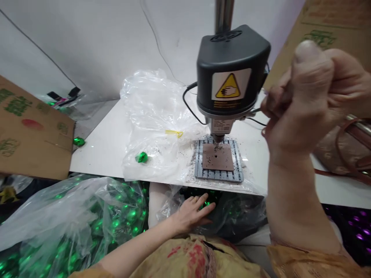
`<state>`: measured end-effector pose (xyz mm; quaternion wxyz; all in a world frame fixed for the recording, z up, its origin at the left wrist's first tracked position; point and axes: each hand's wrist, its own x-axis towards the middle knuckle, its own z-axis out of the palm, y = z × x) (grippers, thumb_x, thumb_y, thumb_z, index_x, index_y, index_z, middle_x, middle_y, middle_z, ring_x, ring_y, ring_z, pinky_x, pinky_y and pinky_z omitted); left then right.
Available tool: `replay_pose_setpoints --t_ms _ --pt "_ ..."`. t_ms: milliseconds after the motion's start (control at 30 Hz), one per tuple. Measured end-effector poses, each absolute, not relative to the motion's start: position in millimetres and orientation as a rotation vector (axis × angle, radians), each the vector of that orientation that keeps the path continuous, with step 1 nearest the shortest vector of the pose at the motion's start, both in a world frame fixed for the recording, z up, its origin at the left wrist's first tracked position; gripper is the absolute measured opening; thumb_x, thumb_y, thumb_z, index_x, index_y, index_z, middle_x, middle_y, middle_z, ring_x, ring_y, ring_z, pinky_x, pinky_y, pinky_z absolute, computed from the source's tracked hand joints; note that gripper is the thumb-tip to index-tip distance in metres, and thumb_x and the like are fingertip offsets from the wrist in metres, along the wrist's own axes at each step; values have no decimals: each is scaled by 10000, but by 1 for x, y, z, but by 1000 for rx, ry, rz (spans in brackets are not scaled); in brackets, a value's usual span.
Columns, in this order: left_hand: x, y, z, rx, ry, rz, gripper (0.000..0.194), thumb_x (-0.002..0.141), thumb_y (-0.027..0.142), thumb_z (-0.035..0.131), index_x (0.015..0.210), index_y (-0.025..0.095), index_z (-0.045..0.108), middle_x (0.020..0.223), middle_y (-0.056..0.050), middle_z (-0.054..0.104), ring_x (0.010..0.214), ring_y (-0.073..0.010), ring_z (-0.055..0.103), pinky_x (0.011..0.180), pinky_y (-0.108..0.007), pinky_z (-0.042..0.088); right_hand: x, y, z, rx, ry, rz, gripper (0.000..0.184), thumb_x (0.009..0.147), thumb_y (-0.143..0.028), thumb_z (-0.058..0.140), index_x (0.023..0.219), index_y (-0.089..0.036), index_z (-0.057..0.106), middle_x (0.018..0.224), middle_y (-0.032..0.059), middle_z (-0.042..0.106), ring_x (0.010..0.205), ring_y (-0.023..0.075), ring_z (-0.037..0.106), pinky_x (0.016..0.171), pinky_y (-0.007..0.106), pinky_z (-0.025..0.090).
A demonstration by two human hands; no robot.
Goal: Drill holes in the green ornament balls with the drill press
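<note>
My right hand (307, 92) is raised beside a black bench drill press (228, 73). Its fingers are closed around the end of the press's lever (256, 111), most of which they hide. Below the table edge, my left hand (194, 213) reaches over an open clear plastic bag, fingers spread. Shiny green pieces (207, 203) show by its fingertips. Under the drill chuck (218, 136) lies a brown square pad (218, 157) with a small hole, on a grey slotted base plate (239, 170). Dark shavings are scattered over both.
A clear plastic bag (156, 112) with a yellow tie lies on the white table, a green piece (142, 157) on it. Another green piece (79, 141) is near the left carton (34, 127). A bag of green pieces (95, 220) stands lower left; purple pieces (359, 227) are lower right.
</note>
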<state>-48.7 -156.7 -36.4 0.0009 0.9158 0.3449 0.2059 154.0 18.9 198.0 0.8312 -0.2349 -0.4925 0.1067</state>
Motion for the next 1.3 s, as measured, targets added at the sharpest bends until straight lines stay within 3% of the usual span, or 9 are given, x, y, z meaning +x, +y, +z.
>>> replay_pose_setpoints --t_ms 100,200,400,500,600,900,1067,1133,1300 --pt "-78 -141 -17 2880 1227 1061 351 901 355 644 1229 240 592 1096 -122 708 915 -223 688 761 -327 555 157 22 195 -480 -1009 287 411 836 -276 638 502 -178 419 437 -46 356 381 39 319 440 264 197" --pt "-119 -106 25 2467 1989 1195 298 949 184 493 1210 268 611 1047 -94 680 985 -240 651 857 -379 528 157 24 193 -494 -949 336 402 813 -296 666 506 -167 442 441 -56 344 387 26 320 447 269 184" --pt "-183 -50 58 1961 2706 36 396 903 76 376 1195 136 636 1161 -209 592 1140 -372 519 925 -507 463 155 25 193 -481 -923 313 398 809 -267 655 491 -167 438 409 -63 332 376 26 327 438 283 175" --pt "-196 -40 46 1880 2756 -295 406 861 32 387 1170 101 641 1293 -258 491 1215 -418 460 883 -491 469 155 24 194 -452 -913 299 414 799 -279 666 475 -152 441 406 -60 343 387 10 321 452 277 177" --pt "-207 -34 39 1865 2753 -288 392 836 32 427 1173 77 622 1322 -273 425 1224 -427 442 864 -453 465 155 18 195 -497 -981 302 414 831 -275 619 489 -149 422 424 -56 381 401 13 348 459 277 201" --pt "-234 -25 60 1958 2585 -261 381 823 113 536 1202 149 541 1251 -209 487 1085 -362 570 822 -432 498 155 17 196 -465 -1052 216 420 857 -222 573 503 -198 349 407 -54 331 349 60 315 393 282 205" --pt "-224 -36 79 2352 2393 120 308 889 256 582 1185 219 508 1181 -131 594 1180 -326 535 988 -442 453 158 20 194 -439 -1080 259 414 845 -251 598 503 -202 369 409 -52 339 353 77 326 378 296 209" --pt "-212 -41 76 2426 2316 163 318 899 245 569 1211 221 511 1185 -128 595 1170 -322 535 1002 -437 443 159 20 193 -432 -1073 263 421 843 -255 602 504 -205 359 408 -52 328 350 76 317 374 297 204" --pt "-196 -39 52 2219 2231 -191 517 824 63 493 1314 225 522 1206 -133 537 1049 -296 604 871 -378 495 160 21 192 -446 -1084 255 433 849 -276 608 505 -202 356 417 -55 329 353 68 315 374 289 217"
